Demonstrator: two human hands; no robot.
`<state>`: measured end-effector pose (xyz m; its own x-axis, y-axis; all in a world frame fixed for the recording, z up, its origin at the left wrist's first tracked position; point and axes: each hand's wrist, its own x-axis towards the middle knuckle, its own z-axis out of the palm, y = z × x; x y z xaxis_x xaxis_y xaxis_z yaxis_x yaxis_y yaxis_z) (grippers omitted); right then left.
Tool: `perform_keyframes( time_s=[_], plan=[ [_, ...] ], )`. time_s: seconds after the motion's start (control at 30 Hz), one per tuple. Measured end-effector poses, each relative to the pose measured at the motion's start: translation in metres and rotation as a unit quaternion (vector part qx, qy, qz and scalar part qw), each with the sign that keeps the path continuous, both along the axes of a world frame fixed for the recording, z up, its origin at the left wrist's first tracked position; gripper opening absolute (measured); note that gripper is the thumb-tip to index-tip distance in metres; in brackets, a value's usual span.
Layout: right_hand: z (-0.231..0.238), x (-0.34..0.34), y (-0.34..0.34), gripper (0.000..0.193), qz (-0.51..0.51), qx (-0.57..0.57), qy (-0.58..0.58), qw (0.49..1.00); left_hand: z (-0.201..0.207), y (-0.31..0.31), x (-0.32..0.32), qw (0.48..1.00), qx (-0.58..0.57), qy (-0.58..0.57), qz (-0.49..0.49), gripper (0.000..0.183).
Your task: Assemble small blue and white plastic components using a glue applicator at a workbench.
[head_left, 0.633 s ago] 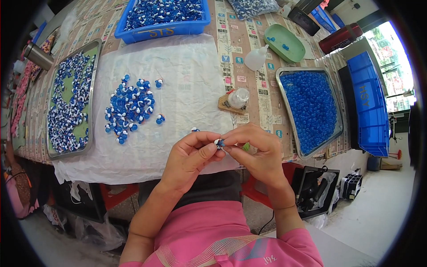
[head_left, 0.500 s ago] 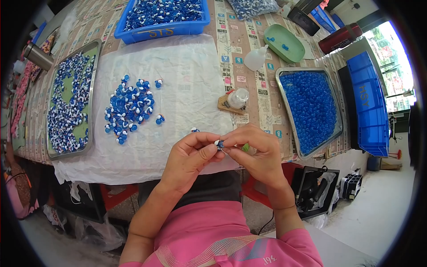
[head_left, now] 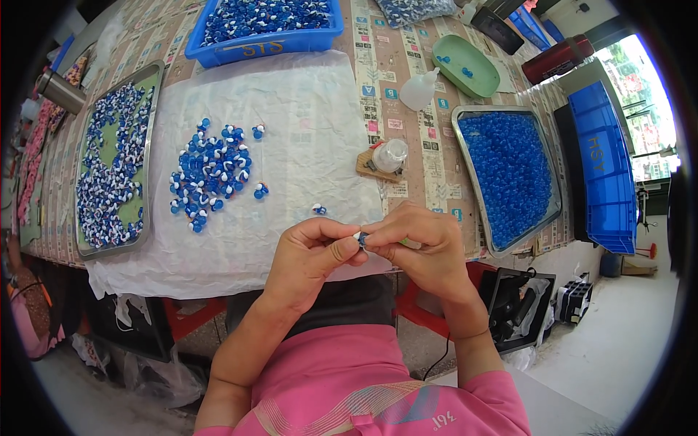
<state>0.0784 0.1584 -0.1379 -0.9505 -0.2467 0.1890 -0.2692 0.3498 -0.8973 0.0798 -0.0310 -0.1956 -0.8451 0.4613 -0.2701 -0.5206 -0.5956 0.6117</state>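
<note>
Close to the table's near edge, my left hand point(head_left: 309, 261) pinches a small blue-and-white piece point(head_left: 361, 238) between thumb and forefinger. My right hand point(head_left: 429, 247) meets it from the other side, thumb and fingertips closed on the same piece, so most of it is hidden. A bit of something green shows behind the right fingers. Just beyond the left fingertips lies one similar loose piece point(head_left: 318, 209) on the white paper point(head_left: 305, 138). Farther left on that paper spreads a pile of blue pieces with white caps and some orange bits point(head_left: 212, 171).
A metal tray point(head_left: 154, 120) of blue-and-white pieces stands left; another tray point(head_left: 486, 225) holds blue beads at right. Beyond are a blue bin point(head_left: 273, 47), a green dish point(head_left: 476, 76), a white squeeze bottle point(head_left: 418, 93), a small jar point(head_left: 390, 155) on a wooden block and a red flask point(head_left: 556, 59).
My right fingers have shifted slightly over the held piece, and its white part shows at a different angle. The loose piece on the paper is now more fully uncovered.
</note>
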Motion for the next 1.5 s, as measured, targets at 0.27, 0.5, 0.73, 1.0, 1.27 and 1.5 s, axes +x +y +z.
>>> perform_keyframes(
  time_s=[0.27, 0.5, 0.73, 1.0, 1.27, 1.5],
  plan=[
    [-0.003, 0.003, 0.006, 0.019, 0.007, -0.037, -0.033, 0.999, 0.007, -0.001, 0.000, 1.000, -0.002, -0.012, -0.021, 0.016],
    [0.000, 0.005, 0.011, 0.021, -0.016, 0.000, 0.008, 1.000, 0.007, 0.001, -0.001, 0.999, 0.023, -0.030, -0.036, 0.019],
    [0.002, 0.004, 0.007, 0.020, -0.021, 0.013, -0.010, 1.000, 0.006, 0.001, -0.002, 0.998, 0.029, -0.034, -0.042, 0.019],
    [0.003, 0.006, 0.012, 0.019, -0.022, 0.006, 0.007, 1.000, 0.006, 0.010, -0.002, 0.998, 0.027, -0.030, -0.039, 0.017],
    [0.019, 0.014, 0.063, 0.022, -0.076, 0.045, 0.080, 0.993, 0.028, 0.015, 0.002, 0.978, -0.190, 0.082, 0.024, 0.012],
    [0.024, 0.009, 0.177, 0.020, -0.317, 0.298, 0.154, 0.887, 0.006, -0.017, -0.021, 0.839, -0.440, 0.271, 0.171, 0.017]
  ],
)
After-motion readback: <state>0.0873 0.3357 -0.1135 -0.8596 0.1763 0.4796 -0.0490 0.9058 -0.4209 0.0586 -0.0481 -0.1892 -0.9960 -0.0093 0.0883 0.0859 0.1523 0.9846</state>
